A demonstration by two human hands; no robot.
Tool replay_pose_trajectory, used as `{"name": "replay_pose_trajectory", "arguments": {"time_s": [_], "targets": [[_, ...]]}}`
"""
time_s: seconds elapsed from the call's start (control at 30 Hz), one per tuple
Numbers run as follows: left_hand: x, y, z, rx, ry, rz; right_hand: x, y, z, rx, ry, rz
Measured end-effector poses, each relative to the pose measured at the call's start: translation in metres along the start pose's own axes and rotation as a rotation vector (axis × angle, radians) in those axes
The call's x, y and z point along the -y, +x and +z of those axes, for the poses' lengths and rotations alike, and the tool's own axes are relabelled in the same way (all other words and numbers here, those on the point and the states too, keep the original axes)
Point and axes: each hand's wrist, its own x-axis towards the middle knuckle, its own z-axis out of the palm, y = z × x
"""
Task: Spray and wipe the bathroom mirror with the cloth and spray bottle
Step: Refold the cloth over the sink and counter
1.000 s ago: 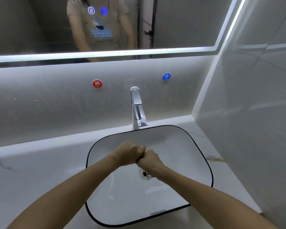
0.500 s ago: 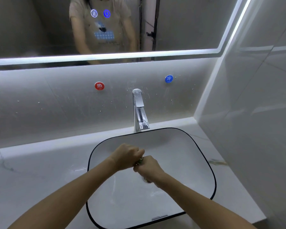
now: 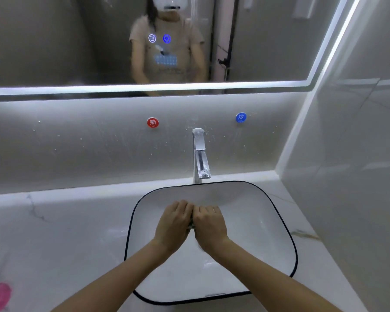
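Head: hands [image 3: 193, 224] mid-basin [image 3: 277, 224], rim clear.

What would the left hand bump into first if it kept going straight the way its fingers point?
Probably the far inner wall of the basin, just below the tap. The left hand points forward over the bowl, gripping a small greenish cloth with the right hand. Depth is uncertain.

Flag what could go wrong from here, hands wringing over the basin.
1. Only a sliver of the cloth shows between the left hand and right hand; if under-wrung, it may streak the mirror.
2. Drips past the basin rim could wet the countertop.
3. No spray bottle is visible, so the person may have to search for it.
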Motion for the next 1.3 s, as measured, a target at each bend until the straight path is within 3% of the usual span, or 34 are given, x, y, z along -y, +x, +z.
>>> {"name": "replay_pose_trajectory", "arguments": {"time_s": [0.3, 0.7, 1.0, 1.17, 1.3], "targets": [[-0.005, -0.053, -0.024, 0.123, 0.140, -0.346, 0.043, -0.011, 0.007, -0.050, -0.036, -0.198], [-0.004, -0.171, -0.068, 0.290, 0.277, -0.764, 0.138, -0.051, 0.038, 0.076, 0.105, -0.535], [0.052, -0.223, -0.093, 0.291, 0.111, -0.757, 0.206, -0.047, 0.048, 0.087, 0.179, -0.558], [0.104, -0.262, -0.102, 0.206, 0.002, -0.823, 0.278, -0.034, 0.060, 0.038, 0.140, -0.544], [0.152, -0.317, -0.115, 0.201, -0.072, -0.810, 0.346, -0.031, 0.075, 0.090, 0.121, -0.503]]}}
